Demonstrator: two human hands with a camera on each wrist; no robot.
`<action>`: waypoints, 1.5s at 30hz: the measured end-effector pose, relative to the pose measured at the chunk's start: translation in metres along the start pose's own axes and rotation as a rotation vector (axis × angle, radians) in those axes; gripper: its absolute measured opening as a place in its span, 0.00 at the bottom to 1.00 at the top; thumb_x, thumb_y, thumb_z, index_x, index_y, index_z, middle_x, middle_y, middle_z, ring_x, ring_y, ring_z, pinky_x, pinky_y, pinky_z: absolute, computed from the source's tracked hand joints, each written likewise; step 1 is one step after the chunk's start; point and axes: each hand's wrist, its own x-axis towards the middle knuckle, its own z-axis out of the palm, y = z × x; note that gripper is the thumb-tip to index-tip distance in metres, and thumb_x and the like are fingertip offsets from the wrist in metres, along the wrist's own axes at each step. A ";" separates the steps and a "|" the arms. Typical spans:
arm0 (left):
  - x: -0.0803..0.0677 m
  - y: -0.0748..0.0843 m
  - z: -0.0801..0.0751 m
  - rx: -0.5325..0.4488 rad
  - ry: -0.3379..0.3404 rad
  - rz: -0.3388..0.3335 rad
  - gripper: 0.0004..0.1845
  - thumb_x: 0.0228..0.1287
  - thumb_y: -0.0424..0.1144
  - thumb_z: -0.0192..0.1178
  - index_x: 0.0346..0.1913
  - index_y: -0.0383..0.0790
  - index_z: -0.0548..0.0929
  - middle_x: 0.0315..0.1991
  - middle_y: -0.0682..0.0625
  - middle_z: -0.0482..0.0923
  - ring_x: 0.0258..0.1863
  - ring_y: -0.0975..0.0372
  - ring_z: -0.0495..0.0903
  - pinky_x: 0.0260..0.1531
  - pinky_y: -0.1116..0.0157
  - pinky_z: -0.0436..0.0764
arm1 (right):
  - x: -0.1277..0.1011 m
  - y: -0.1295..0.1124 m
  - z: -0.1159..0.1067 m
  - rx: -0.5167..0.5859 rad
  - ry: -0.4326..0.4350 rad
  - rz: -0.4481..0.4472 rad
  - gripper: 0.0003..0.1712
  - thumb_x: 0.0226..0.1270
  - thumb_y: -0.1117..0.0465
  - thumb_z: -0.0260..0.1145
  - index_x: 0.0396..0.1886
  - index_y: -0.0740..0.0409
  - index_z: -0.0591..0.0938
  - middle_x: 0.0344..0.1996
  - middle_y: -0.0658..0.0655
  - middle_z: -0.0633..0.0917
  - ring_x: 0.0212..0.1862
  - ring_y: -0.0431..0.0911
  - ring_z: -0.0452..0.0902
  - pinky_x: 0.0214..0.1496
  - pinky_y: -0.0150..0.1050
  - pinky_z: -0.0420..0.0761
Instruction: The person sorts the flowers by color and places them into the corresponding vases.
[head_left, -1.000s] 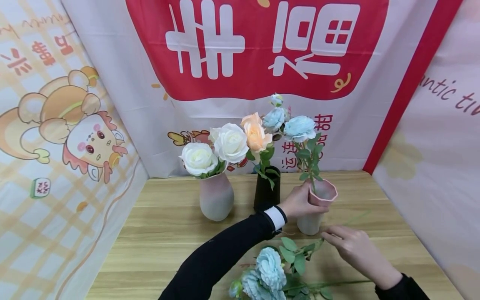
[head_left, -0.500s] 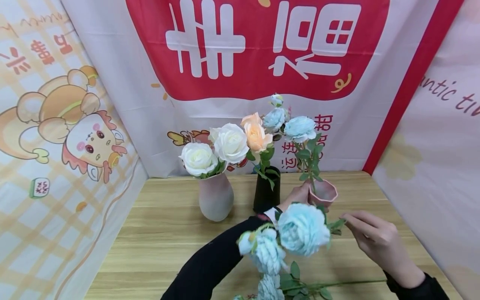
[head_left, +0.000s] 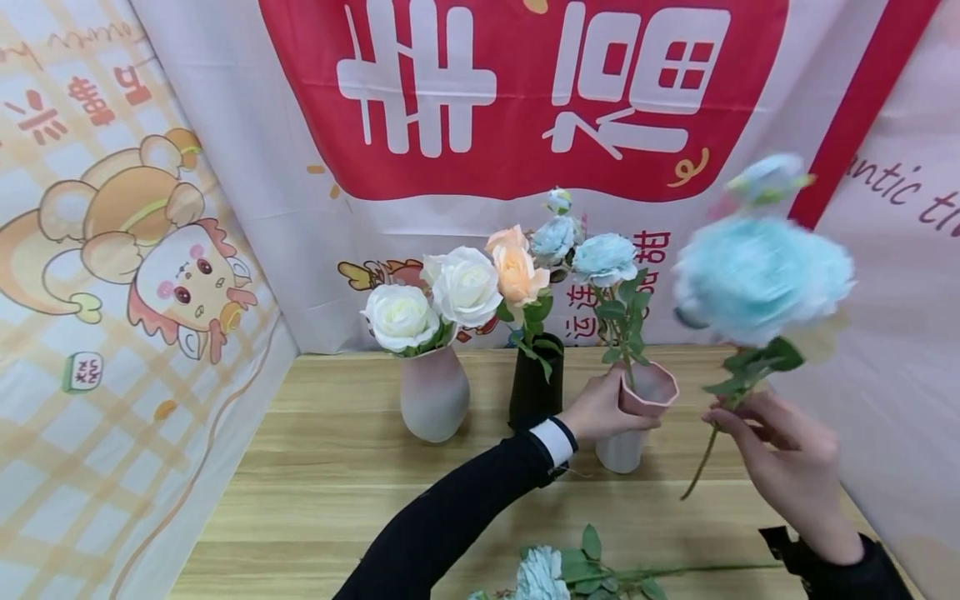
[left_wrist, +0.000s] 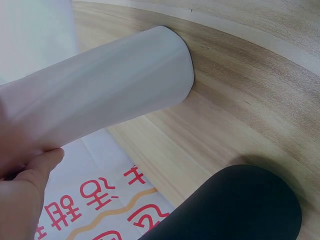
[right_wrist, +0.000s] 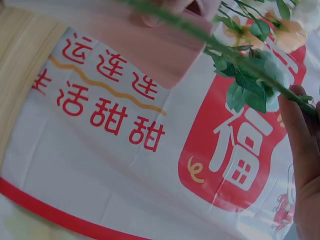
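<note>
Left hand [head_left: 600, 408] wrapped around the upper body of the pink vase [head_left: 636, 417], grip closed on it just under the wavy rim; thumb pressed to the vase wall in the left wrist view [left_wrist: 30, 185]. Vase upright on the wooden table [head_left: 337, 467], toward the right, already carrying one blue flower stem [head_left: 603, 260] with leaves.

Right hand [head_left: 787, 458] raised to the right of the vase, apart from it, grip pinched on the green stem of a large blue flower [head_left: 761, 275]. Bloom blurred, held high above the hand, with a small bud above it; stem slanting down and left from the fingers, its lower end in the air near the vase but not in it. Fingers on the stem also seen in the right wrist view [right_wrist: 300, 150].

Black vase [head_left: 534, 385] with peach flowers just left of the pink one, and a frosted pink vase [head_left: 433, 403] with white roses further left. Another blue flower stem [head_left: 570, 573] lying flat at the table's near edge. Red and white banner [head_left: 525, 92] behind.
</note>
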 end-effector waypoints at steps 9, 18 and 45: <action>0.010 -0.020 0.011 0.015 0.025 0.028 0.41 0.51 0.46 0.77 0.66 0.48 0.66 0.54 0.58 0.77 0.49 0.71 0.75 0.48 0.73 0.75 | 0.020 0.009 -0.026 0.004 0.090 0.196 0.20 0.54 0.89 0.63 0.48 0.80 0.79 0.36 0.69 0.84 0.34 0.42 0.85 0.38 0.31 0.82; 0.010 -0.023 0.011 0.015 0.033 0.013 0.41 0.51 0.47 0.77 0.66 0.49 0.66 0.54 0.58 0.76 0.49 0.71 0.75 0.48 0.72 0.75 | 0.040 0.024 -0.031 -0.028 0.315 0.381 0.14 0.66 0.76 0.63 0.50 0.77 0.79 0.40 0.67 0.85 0.37 0.43 0.85 0.38 0.30 0.81; 0.006 -0.016 0.009 0.058 0.028 -0.008 0.41 0.53 0.48 0.76 0.66 0.49 0.65 0.56 0.57 0.75 0.51 0.71 0.75 0.50 0.73 0.74 | 0.063 0.058 -0.024 0.336 0.600 0.416 0.15 0.64 0.70 0.68 0.48 0.76 0.80 0.40 0.70 0.83 0.37 0.48 0.85 0.40 0.33 0.82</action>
